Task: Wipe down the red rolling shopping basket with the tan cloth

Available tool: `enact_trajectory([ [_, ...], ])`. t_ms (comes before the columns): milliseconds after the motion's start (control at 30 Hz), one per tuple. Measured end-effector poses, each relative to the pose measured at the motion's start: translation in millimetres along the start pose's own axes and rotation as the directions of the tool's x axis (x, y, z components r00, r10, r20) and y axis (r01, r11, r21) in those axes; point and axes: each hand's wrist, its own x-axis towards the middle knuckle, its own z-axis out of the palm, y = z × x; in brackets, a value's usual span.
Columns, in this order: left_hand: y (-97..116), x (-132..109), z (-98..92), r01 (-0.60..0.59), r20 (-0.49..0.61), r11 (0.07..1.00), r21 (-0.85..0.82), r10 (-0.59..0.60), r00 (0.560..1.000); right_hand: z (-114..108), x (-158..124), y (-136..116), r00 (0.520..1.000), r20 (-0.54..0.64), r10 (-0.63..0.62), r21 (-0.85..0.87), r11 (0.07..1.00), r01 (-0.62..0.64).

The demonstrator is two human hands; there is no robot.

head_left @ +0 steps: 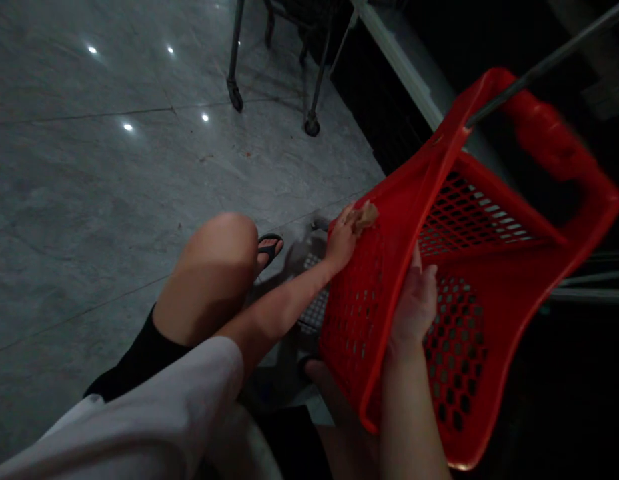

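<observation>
A red plastic shopping basket (399, 173) with perforated walls stands tilted at the right. My left hand (342, 240) is at the outer face of its near wall. It is closed on a crumpled brown rag (364, 217), which touches the red plastic; whether it is cloth or paper is hard to tell in the dim light. Inside the basket, my right hand (417, 300) lies along the same wall, thumb apart and fingers stretched out. The basket rim hides part of those fingers.
A metal rod (544, 63) runs to the basket's upper rim. Beyond it, a frame on casters (312, 123) stands on the grey tiled floor (114, 173). Dark shelving with a pale edge (404, 67) is close behind the basket. My bare knee (224, 253) is at the left.
</observation>
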Motion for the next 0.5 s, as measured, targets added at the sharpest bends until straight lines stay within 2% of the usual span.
enact_trajectory([
  [100,-39,-2,-1.8,0.263,-0.103,0.965,0.02,-0.259,0.96,2,-1,-2,0.998,-0.063,-0.018,-0.053,0.998,0.015],
  [167,-42,1,-0.2,0.316,-0.144,0.949,0.016,-0.31,0.94,2,0,-2,0.996,-0.084,-0.023,-0.072,0.997,0.017],
  [200,-36,5,1.7,0.32,-0.162,0.947,0.015,-0.313,0.936,2,1,-3,0.996,-0.09,-0.025,-0.074,0.997,0.018],
  [267,-8,14,7.1,0.273,-0.178,0.962,-0.001,-0.269,0.947,3,2,-3,0.995,-0.097,-0.019,-0.066,0.998,0.013],
  [300,11,19,10.4,0.207,-0.174,0.978,-0.019,-0.207,0.963,3,2,-3,0.995,-0.103,-0.011,-0.058,0.998,0.005],
  [367,58,28,17.4,-0.002,-0.144,0.998,-0.07,-0.008,0.99,3,3,-3,0.99,-0.138,0.004,-0.038,0.999,-0.009],
  [433,101,38,23.6,-0.215,-0.125,0.969,-0.12,0.2,0.972,3,3,-3,0.985,-0.17,0.026,-0.016,0.999,-0.029],
  [500,128,46,26.5,-0.364,-0.137,0.922,-0.132,0.347,0.928,2,4,-2,0.983,-0.179,0.04,0.01,0.999,-0.039],
])
